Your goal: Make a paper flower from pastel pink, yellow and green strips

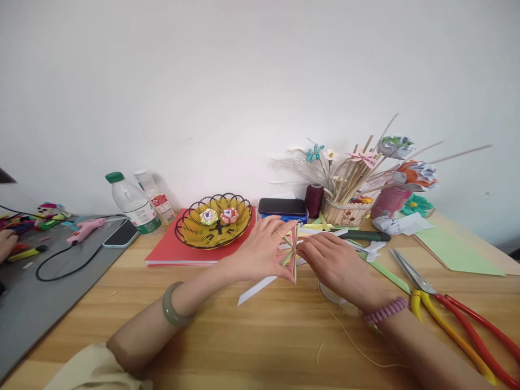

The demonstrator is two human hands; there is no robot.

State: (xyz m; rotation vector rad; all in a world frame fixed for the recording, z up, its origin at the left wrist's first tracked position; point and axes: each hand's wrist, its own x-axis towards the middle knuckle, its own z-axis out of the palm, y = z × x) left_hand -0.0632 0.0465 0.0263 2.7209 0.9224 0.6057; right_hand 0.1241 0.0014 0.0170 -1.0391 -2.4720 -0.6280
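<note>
A folded paper flower (291, 252) in pink and pale green fans out above the middle of the table. My left hand (260, 246) grips it from the left, fingers curved over the top and thumb below. At its centre, the closed fingers of my right hand (335, 265) pinch from the right; whatever lies between those fingertips is hidden. Under my right hand a pale round spool (333, 295) partly shows, and a thin thread (345, 330) curls across the wood. White paper strips (255, 290) lie beneath both hands.
Scissors with red handles (422, 281) lie at the right, by green paper (459, 249). Behind are a yellow basket (195, 238) with two paper flowers, a craft-flower holder (345, 211) and a dark thread cone (314, 200). Bottles (134, 206) stand left; another person's hand (6, 244) shows far left.
</note>
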